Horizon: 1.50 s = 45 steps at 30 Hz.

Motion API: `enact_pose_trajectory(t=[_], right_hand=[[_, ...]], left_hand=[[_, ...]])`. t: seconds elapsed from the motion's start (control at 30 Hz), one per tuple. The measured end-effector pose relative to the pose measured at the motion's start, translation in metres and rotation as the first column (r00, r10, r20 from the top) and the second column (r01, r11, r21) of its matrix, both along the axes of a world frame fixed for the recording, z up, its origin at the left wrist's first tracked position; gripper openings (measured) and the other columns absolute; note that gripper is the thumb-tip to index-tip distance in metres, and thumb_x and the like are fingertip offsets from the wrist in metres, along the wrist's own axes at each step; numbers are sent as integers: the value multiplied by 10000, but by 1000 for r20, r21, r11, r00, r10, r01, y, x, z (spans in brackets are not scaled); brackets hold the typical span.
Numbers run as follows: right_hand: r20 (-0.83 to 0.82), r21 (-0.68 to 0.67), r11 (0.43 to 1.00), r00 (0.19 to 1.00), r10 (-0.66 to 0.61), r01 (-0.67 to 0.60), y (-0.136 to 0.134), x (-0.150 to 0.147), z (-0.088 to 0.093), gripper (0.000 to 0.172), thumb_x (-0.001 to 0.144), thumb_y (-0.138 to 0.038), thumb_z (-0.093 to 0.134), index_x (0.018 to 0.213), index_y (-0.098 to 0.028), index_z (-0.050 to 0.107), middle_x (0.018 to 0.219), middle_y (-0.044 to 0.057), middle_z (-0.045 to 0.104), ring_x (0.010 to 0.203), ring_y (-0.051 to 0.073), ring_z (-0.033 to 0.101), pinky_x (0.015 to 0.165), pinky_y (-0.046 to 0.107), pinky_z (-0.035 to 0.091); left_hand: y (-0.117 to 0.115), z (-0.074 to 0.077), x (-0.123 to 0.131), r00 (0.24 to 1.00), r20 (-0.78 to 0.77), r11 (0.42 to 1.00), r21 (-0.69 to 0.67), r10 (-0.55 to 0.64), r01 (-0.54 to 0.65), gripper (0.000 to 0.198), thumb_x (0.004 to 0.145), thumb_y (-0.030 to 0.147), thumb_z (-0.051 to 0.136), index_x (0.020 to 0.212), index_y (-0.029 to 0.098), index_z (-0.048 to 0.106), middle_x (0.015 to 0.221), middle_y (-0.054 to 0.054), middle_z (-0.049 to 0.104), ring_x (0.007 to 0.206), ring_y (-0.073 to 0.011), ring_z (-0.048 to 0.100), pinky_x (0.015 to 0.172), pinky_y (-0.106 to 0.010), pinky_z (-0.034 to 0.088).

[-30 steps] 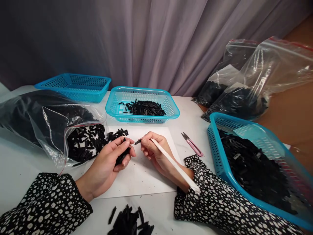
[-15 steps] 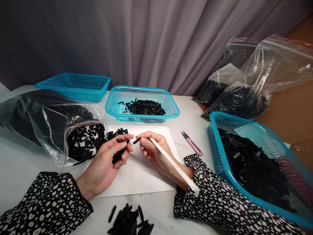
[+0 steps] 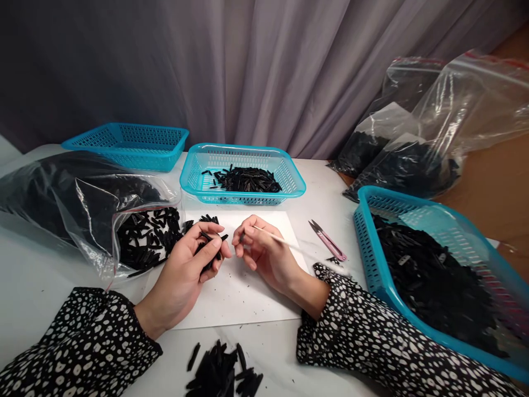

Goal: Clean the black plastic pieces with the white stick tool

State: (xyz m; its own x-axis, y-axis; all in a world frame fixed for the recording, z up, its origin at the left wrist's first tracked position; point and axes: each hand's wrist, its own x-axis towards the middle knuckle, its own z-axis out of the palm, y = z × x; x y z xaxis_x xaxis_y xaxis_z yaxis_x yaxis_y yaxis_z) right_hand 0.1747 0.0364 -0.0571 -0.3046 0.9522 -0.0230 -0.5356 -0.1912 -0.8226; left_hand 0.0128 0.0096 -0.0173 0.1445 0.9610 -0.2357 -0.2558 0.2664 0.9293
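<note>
My left hand point(image 3: 182, 275) curls around several short black strips point(image 3: 215, 257), with one strip sticking out past the fingertips. Just to its right, my right hand point(image 3: 273, 256) pinches a thin white stick point(image 3: 276, 236); the stick's far end is blurred over the wrist. A small dark piece point(image 3: 242, 236) shows at the right fingertips. The two hands are close but apart, above a white sheet point(image 3: 248, 309) dotted with black crumbs. Behind my left hand lies a small heap of strips point(image 3: 210, 219), partly hidden.
Blue baskets stand around: one at back left point(image 3: 165, 160), one holding strips point(image 3: 190, 179), one heaped at right point(image 3: 366, 248). A clear bag point(image 3: 95, 220) spills strips at left. Pink thread snips point(image 3: 330, 242), bags point(image 3: 438, 121) and a front pile point(image 3: 219, 369) lie nearby.
My right hand has drawn slightly away from the left and turned, swinging the white stick's far end upward to the right. The left hand still holds the strips.
</note>
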Motion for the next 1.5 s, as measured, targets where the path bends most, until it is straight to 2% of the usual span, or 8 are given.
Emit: enact_pose_trajectory(t=[0.2,0.3,0.47,0.7,0.83,0.93,1.2,1.5], right_hand=[[106,36,997,993,59,-63,-3,-2,2,302,854,-430,725,754,-164,626,631,-32,559,467,56,311,410,205,186],[148,82,994,987,58,-71,-4,-4,2,308,820,-430,769,749,-166,629,608,-29,583,467,57,271,445,229,195],[127,18,1000,992,-8,6,-5,-3,4,335,774,-430,810,704,-172,608,559,-61,497,462,55,230,450,240,161],[110,-37,999,994,-22,26,-7,-1,9,347,749,-425,818,675,-176,588,600,-46,520,475,57,248,447,236,134],[111,-49,999,994,-18,24,-5,-1,7,294,731,-415,831,780,-177,665,618,-43,545,475,62,267,438,232,133],[97,-38,999,995,-4,7,-4,0,5,308,731,-406,834,901,-176,719,625,-42,557,471,60,277,435,226,141],[75,-11,1000,997,3,-3,-4,0,2,252,769,-370,818,915,-184,732,624,-44,549,469,54,298,438,215,166],[89,-22,1000,996,5,-3,-5,0,2,256,765,-375,811,924,-191,731,613,-53,536,464,58,308,432,213,174]], left_hand=[[-2,-1,3,999,-52,1000,11,-8,9,282,818,348,772,990,202,603,712,19,653,568,-77,464,501,-170,326],[-1,-2,3,997,-68,1000,-6,-25,25,276,821,350,773,990,199,614,720,14,656,583,-80,478,530,-176,351],[-1,1,1,998,5,997,-46,-61,62,334,870,407,708,1106,177,659,694,-3,628,545,-87,439,470,-196,249],[0,3,-1,998,58,993,-105,-40,46,383,891,377,702,1223,197,635,642,46,519,477,-63,356,447,-206,186],[1,3,-1,997,74,992,-123,-28,37,198,889,358,704,983,203,624,589,64,486,433,-55,308,403,-193,128],[3,3,-2,996,79,992,-119,-34,43,209,883,366,708,868,187,602,578,63,477,422,-47,284,380,-181,117],[4,2,-3,987,157,991,-131,39,-18,224,877,194,600,1074,140,691,627,15,540,455,-66,372,381,-159,232],[1,5,0,992,122,992,-124,11,4,244,839,240,722,1067,164,681,652,24,576,434,-44,351,378,-153,178]])
